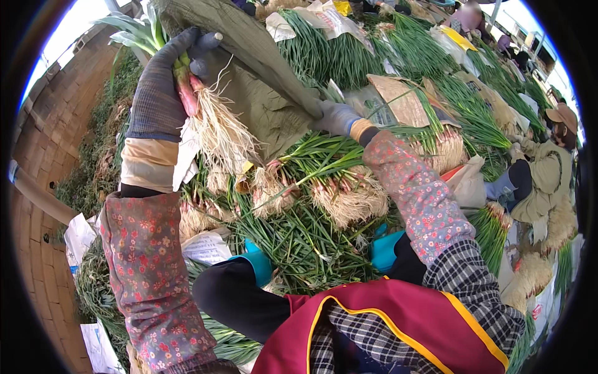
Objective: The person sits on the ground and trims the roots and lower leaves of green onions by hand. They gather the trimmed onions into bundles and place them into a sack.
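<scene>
Thick green-leaved plants with pinkish stem bases and long pale roots hang at the upper left, gripped in my gloved left hand. An olive-green cloth stretches between my two hands; my gloved right hand is closed on its lower right edge. Whether the left hand also holds the cloth cannot be told. Below the cloth lie rooted bundles of green stalks, with a smaller rooted bunch beside them. Loose green leaves cover the ground between my legs.
Long green bundles lie in rows beyond the cloth, some under sacks and cardboard. A co-worker in a cap sits at the right; others are farther back. A pole and brick paving are at the left.
</scene>
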`<state>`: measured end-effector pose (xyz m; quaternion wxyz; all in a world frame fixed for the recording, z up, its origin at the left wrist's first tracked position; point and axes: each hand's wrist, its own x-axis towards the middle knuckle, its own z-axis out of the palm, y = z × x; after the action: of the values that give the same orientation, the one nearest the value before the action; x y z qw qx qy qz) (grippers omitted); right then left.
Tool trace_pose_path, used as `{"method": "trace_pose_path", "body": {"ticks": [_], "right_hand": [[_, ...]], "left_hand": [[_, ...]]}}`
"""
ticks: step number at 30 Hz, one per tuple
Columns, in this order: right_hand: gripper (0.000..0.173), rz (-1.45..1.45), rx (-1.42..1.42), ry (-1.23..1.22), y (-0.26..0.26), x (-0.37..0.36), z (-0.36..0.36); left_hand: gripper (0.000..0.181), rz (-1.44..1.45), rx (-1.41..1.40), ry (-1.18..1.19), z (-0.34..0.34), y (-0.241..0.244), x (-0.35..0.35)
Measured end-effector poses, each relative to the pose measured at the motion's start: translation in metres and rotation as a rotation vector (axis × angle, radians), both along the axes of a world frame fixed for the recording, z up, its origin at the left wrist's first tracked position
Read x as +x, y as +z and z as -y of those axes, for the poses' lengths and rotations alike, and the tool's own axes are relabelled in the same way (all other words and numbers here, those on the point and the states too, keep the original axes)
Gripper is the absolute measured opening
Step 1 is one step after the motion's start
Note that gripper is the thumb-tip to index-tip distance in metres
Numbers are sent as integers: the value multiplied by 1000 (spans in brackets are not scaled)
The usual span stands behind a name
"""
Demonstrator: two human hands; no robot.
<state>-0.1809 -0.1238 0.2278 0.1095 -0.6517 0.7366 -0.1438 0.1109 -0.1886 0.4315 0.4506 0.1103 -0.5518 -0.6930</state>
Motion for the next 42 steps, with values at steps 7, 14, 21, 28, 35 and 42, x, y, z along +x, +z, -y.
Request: {"method": "trace_pose_path", "body": {"ticks": [7,14,21,28,35,42], "right_hand": [[26,-211,-277,-432,78,-129,93],[30,-438,-605,352,252,-64,74],[48,-402,-221,421,135,106,36],[29,-319,-146,456,90,155,36],[34,-619,222,141,55,18,-2],[76,-467,-107,48,6,-3,-7]], "left_hand": [[19,63,5,134,33,-27,46],[25,-176,95,200,76,-27,81],[18,320,169,363,8,-117,57],[34,673,441,267,45,-244,21],[17,184,633,300,62,-189,56],[10,100,318,410,213,-105,285]]}}
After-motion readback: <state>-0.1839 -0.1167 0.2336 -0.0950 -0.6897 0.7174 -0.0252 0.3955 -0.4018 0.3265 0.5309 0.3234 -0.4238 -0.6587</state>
